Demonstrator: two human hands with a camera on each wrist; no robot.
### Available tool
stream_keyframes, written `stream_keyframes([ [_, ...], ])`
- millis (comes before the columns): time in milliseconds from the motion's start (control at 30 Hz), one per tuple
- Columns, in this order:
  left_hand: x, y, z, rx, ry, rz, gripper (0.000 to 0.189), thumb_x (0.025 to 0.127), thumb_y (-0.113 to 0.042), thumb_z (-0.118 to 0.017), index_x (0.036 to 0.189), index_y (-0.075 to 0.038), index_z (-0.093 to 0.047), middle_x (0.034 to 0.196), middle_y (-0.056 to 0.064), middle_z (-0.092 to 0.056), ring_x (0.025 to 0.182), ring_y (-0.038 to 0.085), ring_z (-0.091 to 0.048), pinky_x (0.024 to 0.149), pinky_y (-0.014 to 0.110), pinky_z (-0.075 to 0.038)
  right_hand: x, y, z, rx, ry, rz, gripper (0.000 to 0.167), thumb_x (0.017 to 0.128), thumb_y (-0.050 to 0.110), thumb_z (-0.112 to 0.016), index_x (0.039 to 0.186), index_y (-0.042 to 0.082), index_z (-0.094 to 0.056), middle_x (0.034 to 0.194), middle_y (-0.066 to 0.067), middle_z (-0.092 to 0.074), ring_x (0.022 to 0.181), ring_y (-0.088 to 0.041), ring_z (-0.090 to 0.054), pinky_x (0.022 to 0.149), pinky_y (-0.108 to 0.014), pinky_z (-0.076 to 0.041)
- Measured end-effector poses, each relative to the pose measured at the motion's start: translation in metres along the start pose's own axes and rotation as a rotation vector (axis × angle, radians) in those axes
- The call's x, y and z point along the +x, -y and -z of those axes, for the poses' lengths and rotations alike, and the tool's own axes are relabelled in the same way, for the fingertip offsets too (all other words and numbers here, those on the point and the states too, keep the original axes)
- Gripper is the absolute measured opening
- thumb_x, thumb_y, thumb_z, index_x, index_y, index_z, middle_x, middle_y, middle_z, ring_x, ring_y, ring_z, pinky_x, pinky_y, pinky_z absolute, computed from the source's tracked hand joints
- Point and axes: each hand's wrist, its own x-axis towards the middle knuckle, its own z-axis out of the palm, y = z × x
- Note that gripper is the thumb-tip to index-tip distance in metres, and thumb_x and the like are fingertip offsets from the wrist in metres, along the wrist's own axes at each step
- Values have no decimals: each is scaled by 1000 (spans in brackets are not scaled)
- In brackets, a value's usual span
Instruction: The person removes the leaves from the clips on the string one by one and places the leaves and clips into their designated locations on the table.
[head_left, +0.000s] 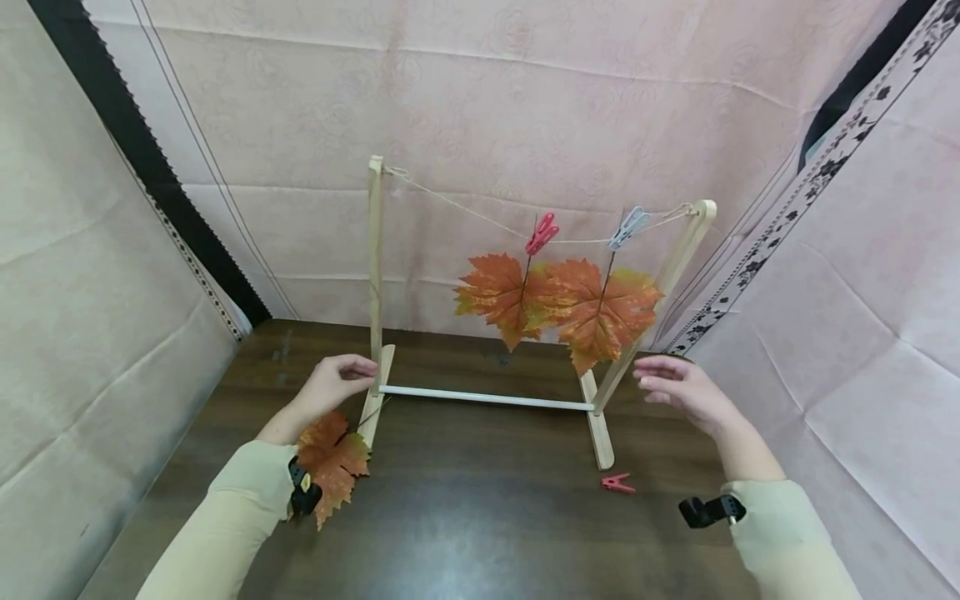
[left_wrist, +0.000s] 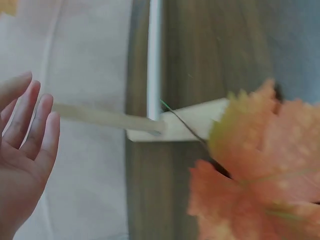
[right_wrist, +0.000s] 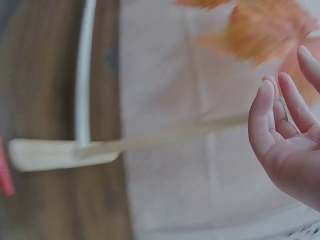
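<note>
A wooden frame with a white crossbar [head_left: 487,398] stands on the table, a string [head_left: 457,202] tied between its posts. From the string hang two orange leaves: one leaf [head_left: 498,292] under a red clothespin [head_left: 542,234], the other leaf [head_left: 600,312] under a light blue clothespin [head_left: 628,228]. My left hand [head_left: 333,385] is beside the left post [head_left: 375,267], fingers relaxed; whether it touches the post I cannot tell. To the right of the right post [head_left: 686,250], my right hand [head_left: 686,390] holds nothing, its fingers loosely bent. A third leaf [left_wrist: 265,170] lies by the left foot [left_wrist: 195,120].
A loose red clothespin [head_left: 618,483] lies on the brown table [head_left: 465,517] near the right foot [head_left: 597,429] of the frame. Pale cloth [head_left: 480,108] hangs behind the table and along both sides.
</note>
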Motion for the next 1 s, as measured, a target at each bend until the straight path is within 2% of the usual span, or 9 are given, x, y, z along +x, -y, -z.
stream_keyframes([
  [100, 6, -14, 1, 5, 10, -33, 25, 87, -8, -64, 108, 5, -64, 105, 22, -67, 88, 10, -62, 75, 18, -50, 7, 28, -8, 51, 28, 48, 26, 91, -1, -54, 103, 20, -63, 100, 9, -67, 88, -5, -63, 76, -21, -53],
  [267, 16, -40, 2, 23, 46, -61, 26, 87, -15, -66, 110, -3, -65, 107, 15, -67, 91, 13, -62, 76, 24, -50, 18, 69, -22, 55, 56, 137, 24, 92, 0, -54, 104, 17, -63, 101, 4, -67, 89, -7, -63, 74, -21, -53],
  [433, 28, -69, 2, -9, 53, -93, 28, 87, -16, -67, 112, -4, -65, 109, 15, -67, 95, 16, -62, 81, 28, -49, 30, 106, -35, 30, 50, 199, 23, 91, -1, -55, 107, 14, -63, 103, 3, -67, 89, -8, -63, 73, -20, -53],
  [567, 41, -92, 4, -46, 59, -90, 31, 86, -15, -67, 114, -2, -63, 112, 17, -65, 96, 18, -61, 81, 27, -49, 40, 133, -46, -46, 8, 210, 24, 90, 3, -59, 109, 16, -61, 105, 4, -66, 90, -9, -63, 73, -20, -53],
  [667, 50, -106, 4, -68, 54, -93, 33, 85, -14, -68, 115, -1, -62, 113, 17, -65, 96, 19, -62, 79, 23, -50, 49, 151, -54, -75, -14, 216, 27, 89, 5, -62, 114, 14, -58, 107, 4, -65, 93, -10, -63, 74, -21, -53],
  [833, 62, -123, 1, -93, 48, -106, 33, 85, -13, -68, 115, -1, -62, 114, 16, -64, 101, 22, -61, 82, 23, -50, 64, 170, -67, -128, -56, 229, 40, 88, 8, -63, 127, 3, -50, 111, 4, -60, 96, -10, -61, 76, -22, -53],
  [1000, 74, -136, -3, -124, 58, -121, 34, 85, -13, -68, 117, -2, -61, 116, 16, -63, 105, 23, -59, 88, 28, -48, 77, 185, -76, -208, -91, 222, 48, 90, 9, -59, 135, 0, -42, 126, -7, -52, 97, -7, -58, 78, -20, -51],
])
